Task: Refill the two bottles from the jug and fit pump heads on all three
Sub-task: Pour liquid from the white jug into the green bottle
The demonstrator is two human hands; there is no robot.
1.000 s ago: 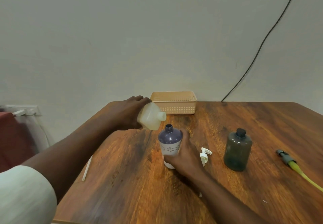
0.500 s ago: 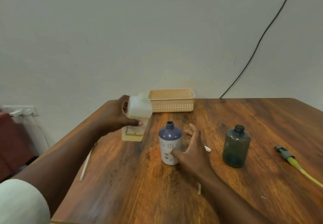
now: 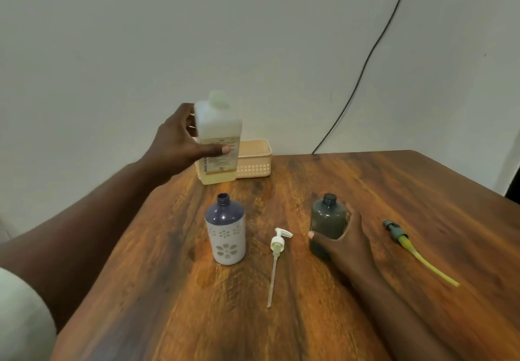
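My left hand (image 3: 180,144) grips the translucent white jug (image 3: 218,142), held upright just above the table's far left, a little yellowish liquid at its bottom. The purple-and-white bottle (image 3: 226,234) stands open-necked in the middle, untouched. My right hand (image 3: 344,241) wraps around the lower part of the dark grey bottle (image 3: 327,220), also open-necked. A white pump head (image 3: 277,244) with its long dip tube lies flat between the two bottles. A grey-green pump head (image 3: 395,229) with a yellow tube lies to the right.
A beige perforated basket (image 3: 254,159) sits at the back against the wall, partly behind the jug. A black cable (image 3: 363,70) runs down the wall to the table's back edge. The wooden table (image 3: 309,318) drops off at left and far right.
The jug went from tipped over the purple bottle to upright and moved back-left. My right hand let go of the purple bottle and shifted right onto the grey bottle.
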